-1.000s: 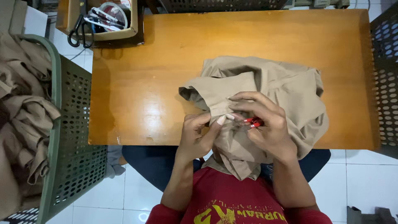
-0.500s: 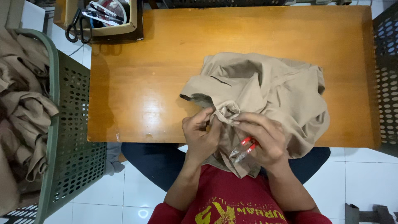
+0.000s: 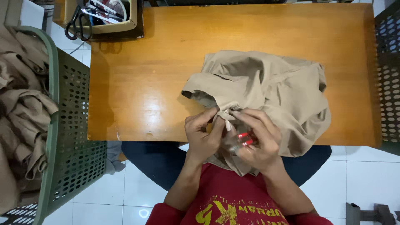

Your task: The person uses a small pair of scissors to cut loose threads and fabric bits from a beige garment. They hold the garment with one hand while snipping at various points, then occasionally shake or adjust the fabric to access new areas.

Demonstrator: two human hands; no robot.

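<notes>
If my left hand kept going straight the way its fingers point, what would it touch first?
Probably the tan garment bunched on the wooden table; the left hand already pinches its fold, fingers pointing up and right.

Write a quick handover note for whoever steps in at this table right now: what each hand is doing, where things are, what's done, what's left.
Left hand: pinching a fold of the tan garment at the table's near edge.
Right hand: gripping a small red-handled tool against the same fold, also touching the cloth.
The garment lies bunched on the table, part hanging over the near edge.
The green basket on the left holds more tan garments.
A box at the far left corner holds scissors.
Done: garment on the table and in hand.
Left: the work on the fold looks unfinished.
</notes>
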